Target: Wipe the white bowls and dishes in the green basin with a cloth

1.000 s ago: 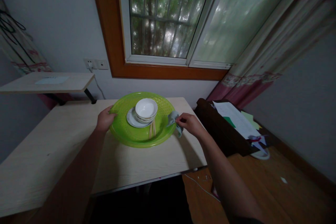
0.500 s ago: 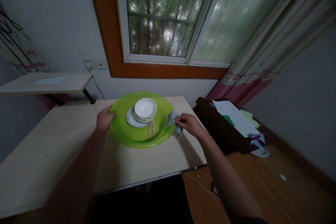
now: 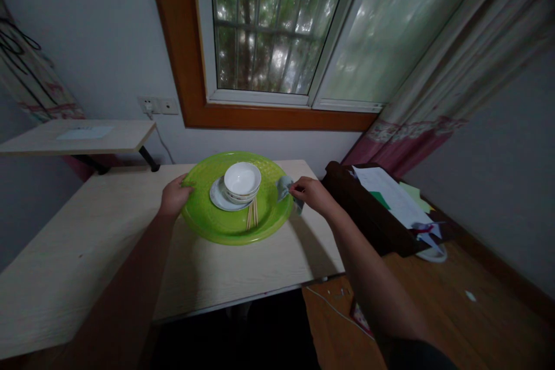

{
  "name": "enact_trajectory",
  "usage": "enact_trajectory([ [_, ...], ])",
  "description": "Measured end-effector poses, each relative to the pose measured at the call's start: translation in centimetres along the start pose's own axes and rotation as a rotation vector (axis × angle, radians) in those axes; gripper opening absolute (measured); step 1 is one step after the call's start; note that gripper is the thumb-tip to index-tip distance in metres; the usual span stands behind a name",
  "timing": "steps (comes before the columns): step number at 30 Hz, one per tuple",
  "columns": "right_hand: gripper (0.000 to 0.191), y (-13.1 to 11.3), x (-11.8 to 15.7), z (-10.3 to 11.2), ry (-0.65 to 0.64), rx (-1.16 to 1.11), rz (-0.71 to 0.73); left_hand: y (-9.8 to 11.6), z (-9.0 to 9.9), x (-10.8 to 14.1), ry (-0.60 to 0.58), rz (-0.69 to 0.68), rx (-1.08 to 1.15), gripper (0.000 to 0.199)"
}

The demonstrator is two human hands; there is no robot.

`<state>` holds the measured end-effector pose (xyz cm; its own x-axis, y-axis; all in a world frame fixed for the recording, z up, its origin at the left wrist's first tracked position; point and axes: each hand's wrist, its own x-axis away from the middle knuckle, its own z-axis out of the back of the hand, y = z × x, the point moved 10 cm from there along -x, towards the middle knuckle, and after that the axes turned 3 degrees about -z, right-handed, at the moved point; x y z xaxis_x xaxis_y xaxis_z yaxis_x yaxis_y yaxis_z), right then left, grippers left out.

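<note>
A large round green tray [image 3: 208, 225] is over the pale table, with my left hand [image 3: 174, 196] closed on its left rim. My right hand [image 3: 309, 192] pinches a grey-green cloth [image 3: 284, 186] at the tray's right rim; part of the cloth hangs outside the rim. Inside the tray, stacked white bowls [image 3: 243, 178] sit partly on a white plate [image 3: 218, 196]. Several wooden chopsticks [image 3: 252, 215] lie in front of the bowls, to the right.
The pale table [image 3: 108, 214] carries a raised shelf [image 3: 125, 134] with a paper at the left. A dark brown piece of furniture [image 3: 359, 202] bearing papers [image 3: 390, 193] stands to the right. Behind is a window [image 3: 277, 29].
My right hand and the cloth have moved slightly up along the tray's right rim. My left hand keeps its hold, and the view has shifted a little.
</note>
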<state>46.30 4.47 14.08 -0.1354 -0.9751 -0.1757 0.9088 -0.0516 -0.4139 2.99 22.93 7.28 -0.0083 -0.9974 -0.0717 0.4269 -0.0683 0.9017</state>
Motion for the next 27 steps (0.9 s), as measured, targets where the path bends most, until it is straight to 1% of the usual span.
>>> enact_trajectory([
  [2,0.012,-0.9,-1.0,0.3,0.008,0.122,0.005,0.1,-0.1,0.1,-0.006,-0.001,0.003,0.065],
  [4,0.016,-2.3,-1.7,0.0,-0.016,0.248,0.053,0.1,-0.1,0.1,-0.006,0.002,0.006,0.066],
  [7,0.018,-5.0,-1.9,-1.6,-0.133,0.408,0.204,0.0,-0.1,0.0,0.001,-0.003,0.003,0.066],
  [9,0.019,-6.1,-1.6,-2.6,-0.207,0.468,0.268,0.0,-0.2,-0.1,-0.003,-0.019,0.006,0.065],
  [13,0.021,-6.6,-1.8,-3.6,-0.245,0.511,0.233,-0.5,-0.2,-0.3,-0.008,-0.017,0.015,0.064],
  [15,0.023,-6.5,-2.4,-4.2,-0.260,0.553,0.210,-0.9,-0.2,-0.5,-0.011,-0.006,0.024,0.066],
  [17,0.025,-6.5,-3.1,-5.0,-0.285,0.618,0.223,-1.2,-0.4,-0.6,-0.030,-0.003,0.054,0.069],
  [21,0.030,-7.0,-5.5,-6.6,-0.289,0.673,0.289,-1.6,-0.9,-1.1,-0.071,0.001,0.096,0.071],
  [27,0.035,-8.7,-9.5,-8.3,-0.242,0.601,0.336,-1.6,-1.6,-1.5,-0.140,0.015,0.177,0.074],
])
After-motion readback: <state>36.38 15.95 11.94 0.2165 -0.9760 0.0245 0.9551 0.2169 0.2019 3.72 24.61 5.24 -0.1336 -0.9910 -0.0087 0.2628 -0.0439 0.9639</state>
